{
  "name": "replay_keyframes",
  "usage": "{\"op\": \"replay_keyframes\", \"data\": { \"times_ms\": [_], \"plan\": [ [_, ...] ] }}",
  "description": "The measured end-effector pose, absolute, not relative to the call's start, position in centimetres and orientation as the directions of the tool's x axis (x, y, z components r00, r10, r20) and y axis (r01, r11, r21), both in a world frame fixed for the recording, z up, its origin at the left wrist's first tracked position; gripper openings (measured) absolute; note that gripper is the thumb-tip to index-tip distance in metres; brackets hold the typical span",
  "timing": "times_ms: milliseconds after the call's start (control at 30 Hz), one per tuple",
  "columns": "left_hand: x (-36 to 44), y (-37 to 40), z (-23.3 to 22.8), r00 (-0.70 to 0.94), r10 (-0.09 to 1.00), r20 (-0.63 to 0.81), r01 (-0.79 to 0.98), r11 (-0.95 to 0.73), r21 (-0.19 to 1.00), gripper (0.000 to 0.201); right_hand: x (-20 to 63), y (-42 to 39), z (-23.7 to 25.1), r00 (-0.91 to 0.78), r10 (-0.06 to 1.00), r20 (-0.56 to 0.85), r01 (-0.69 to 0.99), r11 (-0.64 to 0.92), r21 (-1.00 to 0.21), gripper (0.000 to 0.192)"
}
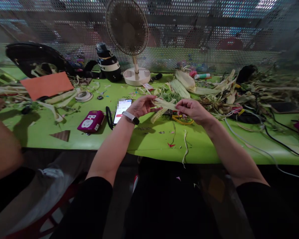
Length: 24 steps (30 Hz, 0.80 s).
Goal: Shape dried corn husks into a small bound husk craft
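Between my two hands a pale strip of corn husk [166, 104] is stretched roughly level above the green table. My left hand [145, 105], with a grey band on its wrist, pinches the strip's left end. The other end is in the closed fingers of my right hand [190, 109]. A second piece of husk slants down from the strip toward the left. Just below my right hand lie yellow-handled scissors [183, 120], partly hidden. Green leafy stems [168, 94] lie right behind the husk.
A phone [122, 111] and a magenta power adapter [91, 121] lie to the left. A fan [137, 76] and a dark bottle [109, 64] stand at the back. Husks [229, 91] and cables [249, 141] spread over the right. Another person's arm [5, 139] is at the far left.
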State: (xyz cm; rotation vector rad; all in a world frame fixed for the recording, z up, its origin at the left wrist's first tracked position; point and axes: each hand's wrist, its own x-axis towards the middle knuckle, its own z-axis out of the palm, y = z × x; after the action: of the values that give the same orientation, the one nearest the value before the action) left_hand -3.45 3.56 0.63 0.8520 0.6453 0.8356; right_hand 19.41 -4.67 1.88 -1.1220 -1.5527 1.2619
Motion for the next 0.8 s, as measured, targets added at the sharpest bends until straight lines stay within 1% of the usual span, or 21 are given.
{"op": "replay_keyframes", "data": {
  "times_ms": [100, 200, 300, 333, 367, 400, 433, 467, 500, 600, 700, 800],
  "plan": [
    [-3.8, 4.3, 0.4, 0.484, 0.850, -0.210, -0.383, 0.421, 0.822, 0.013, 19.6, -4.8, 2.2, -0.254, 0.966, 0.047, 0.077, 0.068, -0.995, 0.029],
    [-4.1, 5.0, 0.4, 0.400, 0.880, -0.256, -0.387, 0.415, 0.823, 0.030, 19.7, -4.9, 2.4, -0.198, 0.980, 0.034, -0.014, 0.032, -0.999, 0.034],
    [-3.7, 4.7, 0.8, 0.259, 0.935, -0.241, -0.364, 0.325, 0.873, 0.044, 19.5, -4.7, 2.2, -0.045, 0.997, 0.062, -0.111, 0.056, -0.992, 0.039],
    [-3.3, 4.1, 1.0, 0.204, 0.965, -0.163, -0.297, 0.220, 0.929, 0.044, 19.4, -4.6, 2.1, 0.015, 0.997, 0.078, -0.135, 0.079, -0.988, 0.040],
    [-2.8, 3.4, 1.1, 0.217, 0.969, -0.118, -0.275, 0.176, 0.945, 0.042, 19.2, -4.5, 1.9, 0.066, 0.993, 0.093, -0.152, 0.102, -0.983, 0.041],
    [-2.2, 2.5, 1.2, 0.307, 0.945, -0.113, -0.222, 0.187, 0.957, 0.039, 18.9, -4.4, 1.6, 0.104, 0.989, 0.106, -0.162, 0.122, -0.979, 0.042],
    [-1.5, 1.4, 1.3, 0.442, 0.892, -0.098, -0.116, 0.165, 0.980, 0.035, 18.7, -4.3, 1.4, 0.128, 0.985, 0.117, -0.165, 0.137, -0.977, 0.042],
    [-0.7, 0.4, 1.2, 0.505, 0.859, -0.089, -0.054, 0.134, 0.990, 0.033, 18.4, -4.3, 1.1, 0.137, 0.983, 0.126, -0.162, 0.148, -0.976, 0.042],
    [0.0, -0.6, 1.1, 0.516, 0.854, -0.074, -0.034, 0.107, 0.994, 0.033, 18.1, -4.2, 0.8, 0.134, 0.982, 0.133, -0.151, 0.153, -0.977, 0.042],
    [1.6, -2.4, 0.5, 0.435, 0.900, 0.019, -0.144, 0.049, 0.988, 0.031, 17.1, -4.3, 0.0, 0.089, 0.987, 0.135, -0.120, 0.145, -0.982, 0.039],
    [2.0, -2.6, -0.1, 0.361, 0.932, 0.039, -0.268, 0.064, 0.961, 0.025, 16.4, -4.5, -0.4, 0.038, 0.991, 0.125, -0.119, 0.129, -0.984, 0.039],
    [1.9, -2.0, -0.1, 0.314, 0.949, 0.036, -0.334, 0.075, 0.940, 0.020, 16.1, -4.7, -0.3, -0.007, 0.994, 0.111, -0.145, 0.109, -0.984, 0.041]
  ]
}}
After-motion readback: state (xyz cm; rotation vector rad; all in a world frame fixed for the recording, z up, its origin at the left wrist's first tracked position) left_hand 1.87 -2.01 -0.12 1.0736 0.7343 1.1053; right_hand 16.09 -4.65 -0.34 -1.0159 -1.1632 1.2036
